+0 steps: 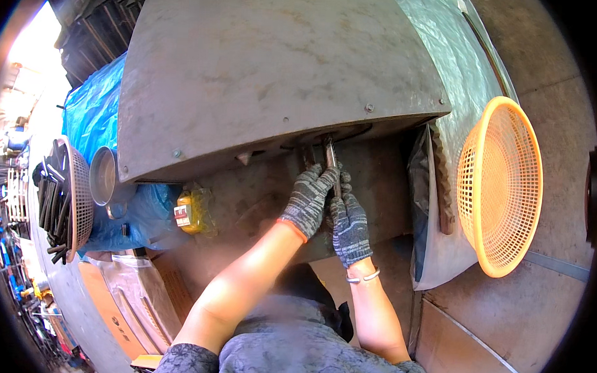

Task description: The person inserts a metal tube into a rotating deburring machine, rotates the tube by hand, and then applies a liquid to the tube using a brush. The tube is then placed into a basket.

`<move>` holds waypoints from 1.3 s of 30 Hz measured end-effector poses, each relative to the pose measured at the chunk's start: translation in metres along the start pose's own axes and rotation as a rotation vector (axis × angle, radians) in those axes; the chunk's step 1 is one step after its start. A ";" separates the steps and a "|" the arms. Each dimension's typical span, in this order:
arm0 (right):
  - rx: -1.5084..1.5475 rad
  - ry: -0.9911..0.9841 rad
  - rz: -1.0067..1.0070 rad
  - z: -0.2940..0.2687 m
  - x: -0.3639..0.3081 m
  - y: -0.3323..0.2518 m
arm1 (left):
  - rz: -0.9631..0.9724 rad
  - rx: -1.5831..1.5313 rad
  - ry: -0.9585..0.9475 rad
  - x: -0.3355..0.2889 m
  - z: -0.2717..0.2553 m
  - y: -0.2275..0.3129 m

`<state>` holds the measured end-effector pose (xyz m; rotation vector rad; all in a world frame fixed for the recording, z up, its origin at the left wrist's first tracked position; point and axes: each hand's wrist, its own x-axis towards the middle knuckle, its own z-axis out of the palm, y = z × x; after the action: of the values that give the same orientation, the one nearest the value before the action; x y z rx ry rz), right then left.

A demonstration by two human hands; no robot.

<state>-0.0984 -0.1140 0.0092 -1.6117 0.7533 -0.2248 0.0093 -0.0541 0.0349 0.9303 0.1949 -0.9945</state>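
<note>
My left hand (308, 199) and my right hand (351, 231) wear dark grey striped knit gloves and meet just under the front edge of a big grey metal hood (283, 61). Both are closed on a narrow, shiny metal bar (329, 151). Its far end reaches up into the shadow beneath the hood, beside a dark rounded edge, and I cannot make out whether it touches anything there. The left fingers wrap the bar from the left side. Lower down, the right fingers press along it from the right.
An orange plastic basket (505, 187) stands at the right by a plastic-wrapped surface. On the left are a basket of dark handle-like pieces (55, 198), a metal bowl (106, 176), blue sheeting (94, 107) and a yellow plastic-wrapped package (192, 210). Cardboard (113, 305) lies lower left.
</note>
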 end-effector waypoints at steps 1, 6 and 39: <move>-0.005 -0.003 0.000 0.000 0.002 -0.001 | -0.009 -0.013 0.002 0.002 0.000 0.000; 0.015 0.001 -0.043 0.001 0.012 -0.018 | 0.021 0.034 0.025 0.014 0.000 0.000; 0.538 -0.161 0.182 -0.001 -0.090 -0.040 | 0.298 0.171 -0.005 -0.092 -0.007 0.032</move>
<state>-0.1546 -0.0622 0.0721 -1.0322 0.6421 -0.1470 -0.0152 0.0156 0.0985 1.0772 -0.0343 -0.7447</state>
